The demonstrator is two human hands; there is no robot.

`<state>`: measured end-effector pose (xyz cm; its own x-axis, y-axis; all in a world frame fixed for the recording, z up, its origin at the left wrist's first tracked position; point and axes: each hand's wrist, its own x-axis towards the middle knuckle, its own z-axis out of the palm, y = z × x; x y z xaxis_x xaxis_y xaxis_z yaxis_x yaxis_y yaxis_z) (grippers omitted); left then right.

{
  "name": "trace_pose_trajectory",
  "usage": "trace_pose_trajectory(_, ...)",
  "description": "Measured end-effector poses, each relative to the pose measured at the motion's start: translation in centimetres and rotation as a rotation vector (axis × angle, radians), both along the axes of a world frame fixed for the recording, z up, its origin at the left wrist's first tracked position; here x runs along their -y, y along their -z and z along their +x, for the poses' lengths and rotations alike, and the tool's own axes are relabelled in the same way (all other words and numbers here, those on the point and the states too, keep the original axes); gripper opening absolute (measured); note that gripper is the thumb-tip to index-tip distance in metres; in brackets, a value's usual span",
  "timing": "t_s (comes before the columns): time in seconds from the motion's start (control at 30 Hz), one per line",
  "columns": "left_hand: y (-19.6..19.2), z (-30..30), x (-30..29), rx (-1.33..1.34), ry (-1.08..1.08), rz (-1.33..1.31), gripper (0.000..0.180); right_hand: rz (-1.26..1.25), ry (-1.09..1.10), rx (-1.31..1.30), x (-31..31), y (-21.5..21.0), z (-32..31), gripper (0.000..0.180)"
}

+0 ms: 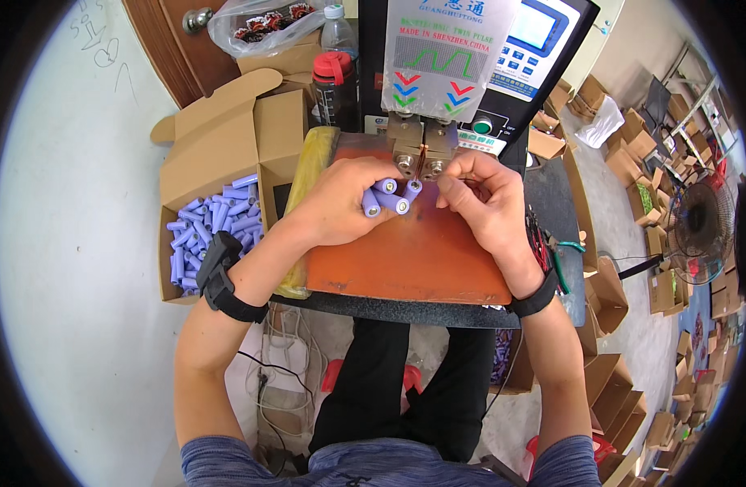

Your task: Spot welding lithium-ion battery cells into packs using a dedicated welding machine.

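My left hand (338,201) is closed around several purple cylindrical battery cells (393,202), their metal ends facing me. One cell tilts up close under the electrode tips (422,162) of a spot welder (442,89); whether it touches them I cannot tell. Just right of the tips is my right hand (494,203), with thumb and fingers pinched together. Anything between those fingers is too small or hidden to make out. Both hands are over an orange mat (413,264) on the bench.
An open cardboard box (168,243) full of loose purple cells (214,223) stands left of the bench. A rolled yellow bundle (314,195) edges the mat. Behind it are a red-lidded bottle (334,85) and a clear bottle (338,34). Green-handled pliers (561,268) lie at the right.
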<state>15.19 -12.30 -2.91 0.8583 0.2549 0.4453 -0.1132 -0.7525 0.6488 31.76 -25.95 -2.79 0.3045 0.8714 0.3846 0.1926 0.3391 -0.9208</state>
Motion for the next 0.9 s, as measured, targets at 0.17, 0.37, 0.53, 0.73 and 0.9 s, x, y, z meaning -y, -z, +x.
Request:
trace_pose_trajectory(0.17, -0.89, -0.27, 0.28, -0.109, -0.016, -0.093, 0.018, -0.048, -0.025, 0.082, 0.05, -0.43, -0.47, 0.003)
trace_pose_trajectory(0.37, -0.20, -0.15, 0.04, -0.047, -0.005, -0.090, 0.017, -0.050, -0.042, 0.099, -0.23, 0.03, -0.33, 0.006)
trace_pose_trajectory(0.53, -0.47, -0.21, 0.20, -0.078, -0.007, -0.108, 0.017, -0.068, -0.009, 0.120, -0.19, -0.11, -0.43, 0.007)
trace_pose_trajectory(0.73, -0.35, -0.19, 0.10, -0.093, 0.002, -0.112, 0.019, -0.031, 0.046, 0.178, -0.16, -0.15, -0.51, 0.008)
trace_pose_trajectory(0.9, -0.21, -0.22, -0.14, -0.097, 0.020, -0.131, 0.023, -0.037, 0.026, 0.162, -0.28, 0.12, -0.61, 0.008)
